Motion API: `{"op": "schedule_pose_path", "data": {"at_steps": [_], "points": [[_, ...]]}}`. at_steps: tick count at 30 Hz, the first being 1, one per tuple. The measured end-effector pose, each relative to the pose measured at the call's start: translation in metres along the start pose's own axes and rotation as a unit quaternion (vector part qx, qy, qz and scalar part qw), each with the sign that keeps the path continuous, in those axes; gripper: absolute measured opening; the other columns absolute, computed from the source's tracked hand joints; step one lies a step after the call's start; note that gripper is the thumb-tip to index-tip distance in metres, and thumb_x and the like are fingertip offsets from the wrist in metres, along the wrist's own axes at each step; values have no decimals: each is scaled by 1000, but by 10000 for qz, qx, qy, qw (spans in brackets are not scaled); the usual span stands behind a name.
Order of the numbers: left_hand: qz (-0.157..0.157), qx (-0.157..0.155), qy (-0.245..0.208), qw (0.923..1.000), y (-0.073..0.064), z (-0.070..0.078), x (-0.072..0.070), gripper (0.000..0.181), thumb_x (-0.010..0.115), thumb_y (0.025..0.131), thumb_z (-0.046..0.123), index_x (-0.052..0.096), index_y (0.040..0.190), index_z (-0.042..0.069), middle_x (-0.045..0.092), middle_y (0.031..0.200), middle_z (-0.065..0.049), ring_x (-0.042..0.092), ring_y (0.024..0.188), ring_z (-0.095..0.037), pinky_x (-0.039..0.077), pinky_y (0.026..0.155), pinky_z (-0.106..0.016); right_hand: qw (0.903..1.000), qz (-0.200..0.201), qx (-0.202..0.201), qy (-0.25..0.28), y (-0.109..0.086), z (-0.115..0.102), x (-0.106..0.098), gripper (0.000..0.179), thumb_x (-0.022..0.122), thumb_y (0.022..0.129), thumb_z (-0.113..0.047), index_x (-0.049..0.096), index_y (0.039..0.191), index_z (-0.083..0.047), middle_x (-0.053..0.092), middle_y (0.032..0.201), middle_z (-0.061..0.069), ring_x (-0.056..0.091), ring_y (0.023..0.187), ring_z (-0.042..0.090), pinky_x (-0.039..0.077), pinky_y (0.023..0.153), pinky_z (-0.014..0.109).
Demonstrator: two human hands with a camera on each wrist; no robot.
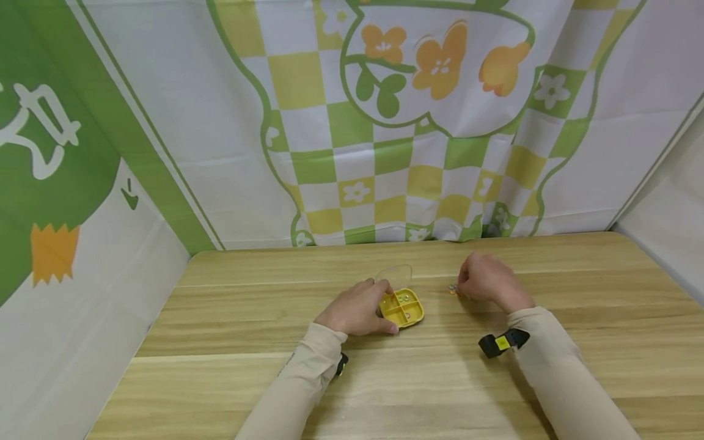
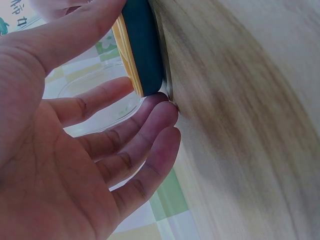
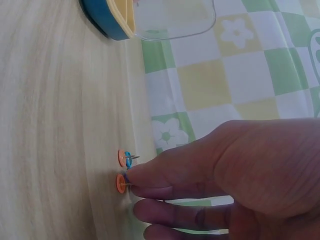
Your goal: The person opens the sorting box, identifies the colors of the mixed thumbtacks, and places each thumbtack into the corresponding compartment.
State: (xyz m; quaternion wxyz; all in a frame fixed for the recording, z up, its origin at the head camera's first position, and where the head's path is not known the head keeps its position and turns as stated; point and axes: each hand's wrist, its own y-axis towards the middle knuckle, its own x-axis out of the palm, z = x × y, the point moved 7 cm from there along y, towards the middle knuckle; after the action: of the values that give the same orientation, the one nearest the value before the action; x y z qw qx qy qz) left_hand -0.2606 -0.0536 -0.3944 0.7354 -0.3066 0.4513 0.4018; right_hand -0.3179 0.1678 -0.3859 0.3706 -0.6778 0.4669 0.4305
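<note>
A small box (image 1: 393, 315), yellow inside with crossed dividers and a dark teal base, lies on the wooden table. Its clear lid (image 1: 396, 276) stands open at the far side. My left hand (image 1: 356, 310) grips the box from the left, thumb on the near side and index finger on the far edge. Tiny pieces lie in some of its compartments. To the right, my right hand (image 1: 488, 282) has thumb and index finger at an orange thumbtack (image 3: 121, 183), pinching around its pin. Close by lie another orange thumbtack (image 3: 121, 158) and a blue thumbtack (image 3: 128, 161), pins up.
The wooden table (image 1: 231, 324) reaches back to a hanging cloth (image 1: 352, 165) with green and yellow checks and flowers. Cloth walls also stand at left and right. A black strap (image 1: 503, 343) with a yellow patch is on my right wrist.
</note>
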Motion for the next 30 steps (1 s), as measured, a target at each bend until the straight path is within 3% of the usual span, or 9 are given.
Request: {"op": "schedule_pose_path", "data": {"at_steps": [15, 23, 30], "points": [[-10, -4, -34, 10000, 0, 0, 0, 67, 87, 80, 40, 60, 132, 7, 64, 115, -9, 59, 100, -18, 51, 90, -37, 9999, 101, -93, 10, -2, -4, 0, 17, 73, 82, -11, 70, 66, -16, 57, 62, -4, 50, 62, 19, 40, 55, 34], [-17, -4, -14, 10000, 0, 0, 0, 67, 87, 80, 41, 60, 132, 7, 64, 115, -8, 59, 100, -18, 51, 90, -37, 9999, 87, -98, 19, -1, -6, -3, 16, 65, 78, -5, 68, 66, -16, 58, 63, -4, 51, 63, 19, 39, 55, 34], [-24, -28, -19, 10000, 0, 0, 0, 67, 87, 80, 41, 60, 132, 8, 64, 114, -8, 59, 99, -18, 51, 90, -37, 9998, 23, -150, 116, 0, -10, -3, 13, 72, 86, -13, 71, 73, -14, 61, 64, -4, 54, 66, 19, 42, 60, 35]]}}
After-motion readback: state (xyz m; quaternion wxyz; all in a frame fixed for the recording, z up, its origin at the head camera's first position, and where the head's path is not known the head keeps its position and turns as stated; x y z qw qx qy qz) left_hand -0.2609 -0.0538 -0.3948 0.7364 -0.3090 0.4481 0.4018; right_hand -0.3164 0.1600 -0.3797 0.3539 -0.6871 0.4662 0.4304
